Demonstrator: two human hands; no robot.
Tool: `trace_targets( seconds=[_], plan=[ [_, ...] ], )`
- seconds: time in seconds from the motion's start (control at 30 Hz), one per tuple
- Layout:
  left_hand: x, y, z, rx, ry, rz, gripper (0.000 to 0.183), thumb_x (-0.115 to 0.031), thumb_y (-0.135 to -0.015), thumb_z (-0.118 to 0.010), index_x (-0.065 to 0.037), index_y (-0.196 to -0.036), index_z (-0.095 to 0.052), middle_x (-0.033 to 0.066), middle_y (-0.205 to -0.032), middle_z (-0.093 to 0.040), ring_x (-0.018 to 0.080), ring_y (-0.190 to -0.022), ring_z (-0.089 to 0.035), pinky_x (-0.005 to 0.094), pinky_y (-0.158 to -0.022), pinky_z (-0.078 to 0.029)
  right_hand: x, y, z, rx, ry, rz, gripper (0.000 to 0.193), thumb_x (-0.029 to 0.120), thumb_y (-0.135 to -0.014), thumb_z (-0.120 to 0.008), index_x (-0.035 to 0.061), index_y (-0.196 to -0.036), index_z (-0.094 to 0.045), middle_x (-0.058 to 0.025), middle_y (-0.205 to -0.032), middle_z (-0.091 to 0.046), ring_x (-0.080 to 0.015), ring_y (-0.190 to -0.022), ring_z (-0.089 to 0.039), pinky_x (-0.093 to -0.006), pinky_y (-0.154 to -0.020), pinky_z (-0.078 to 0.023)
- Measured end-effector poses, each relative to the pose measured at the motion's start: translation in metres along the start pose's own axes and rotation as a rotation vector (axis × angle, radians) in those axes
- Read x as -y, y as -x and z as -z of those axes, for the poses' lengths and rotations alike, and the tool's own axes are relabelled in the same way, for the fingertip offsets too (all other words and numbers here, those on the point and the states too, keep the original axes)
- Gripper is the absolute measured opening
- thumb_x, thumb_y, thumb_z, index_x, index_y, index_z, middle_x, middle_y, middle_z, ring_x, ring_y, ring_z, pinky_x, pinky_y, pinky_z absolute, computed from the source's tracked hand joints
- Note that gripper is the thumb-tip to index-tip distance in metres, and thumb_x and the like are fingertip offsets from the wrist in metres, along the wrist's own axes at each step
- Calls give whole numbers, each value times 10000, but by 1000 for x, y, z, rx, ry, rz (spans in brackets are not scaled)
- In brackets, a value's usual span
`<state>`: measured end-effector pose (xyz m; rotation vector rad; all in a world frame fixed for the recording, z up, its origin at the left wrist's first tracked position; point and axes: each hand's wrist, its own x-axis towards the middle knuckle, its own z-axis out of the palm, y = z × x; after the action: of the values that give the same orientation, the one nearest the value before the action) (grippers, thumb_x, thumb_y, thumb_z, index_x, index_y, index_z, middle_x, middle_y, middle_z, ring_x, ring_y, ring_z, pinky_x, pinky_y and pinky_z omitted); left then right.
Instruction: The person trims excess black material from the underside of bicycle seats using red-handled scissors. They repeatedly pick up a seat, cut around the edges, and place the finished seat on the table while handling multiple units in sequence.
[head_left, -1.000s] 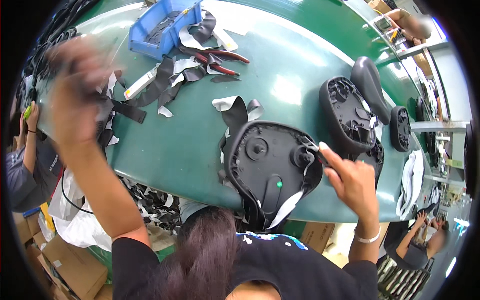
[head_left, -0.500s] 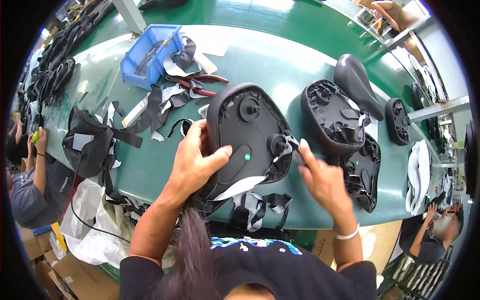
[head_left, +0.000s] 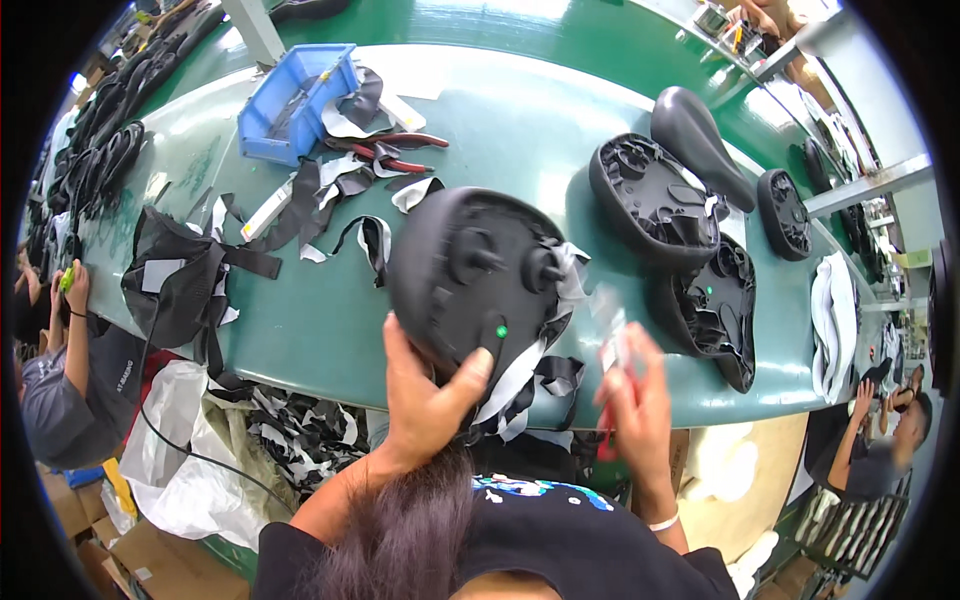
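Black padded saddle (head_left: 470,305), underside turned up and tilted, sits in the grip of the left hand (head_left: 425,400), thumb laid over the base and fingers round the outer rim. I can't make out whether it touches the green table (head_left: 310,330) beneath. Closed round a blurred, red-handled tool (head_left: 613,345), the right hand (head_left: 642,410) hangs just beside the saddle, blade end pointing away from the body; whether the blades are parted, I can't tell.

Between the two hands, pale cover edging (head_left: 572,275) sticks up at the saddle's right rim. To my eye, that's the bit wanting care: pull the flap taut, bring the tip in low along the rim, and nip in short bites rather than one long cut, sparing the outer skin. That left thumb should stay clear of the blade's path, and a steadier tilt would help. Trimmed-looking scraps (head_left: 375,245) lie ahead of the left hand; beyond the right hand waits another upturned saddle (head_left: 645,215).
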<state>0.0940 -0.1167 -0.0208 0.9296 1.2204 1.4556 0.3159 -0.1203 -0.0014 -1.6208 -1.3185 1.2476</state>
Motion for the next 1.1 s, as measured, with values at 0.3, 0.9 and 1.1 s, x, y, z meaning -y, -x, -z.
trace_targets(
  seconds=[0.3,0.9,1.1],
  plan=[
    [-57,-39,18,670,-595,-133,202,-208,-864,-654,-8,-884,-652,92,-869,-657,218,-785,-659,315,-640,-520,40,-143,-55,78,42,404,416,218,-865,-677,-5,-1179,-521,-42,-817,-630,-63,-600,-518,-228,-547,-439],
    [-9,-146,12,366,133,114,127,-104,-825,-584,-12,-738,-580,12,-896,-505,77,-772,-460,223,-686,-384,76,-84,-3,190,1131,757,483,239,-826,-674,245,-1296,-559,-31,-555,-447,-215,-409,-457,-339,-420,-359],
    [-15,-149,22,283,876,103,192,-152,-837,-576,26,-884,-523,30,-842,-492,118,-672,-485,310,-724,-405,23,-28,-2,85,968,637,587,185,-744,-746,194,-1301,-564,-25,-581,-476,-197,-447,-472,-344,-437,-353]
  ],
)
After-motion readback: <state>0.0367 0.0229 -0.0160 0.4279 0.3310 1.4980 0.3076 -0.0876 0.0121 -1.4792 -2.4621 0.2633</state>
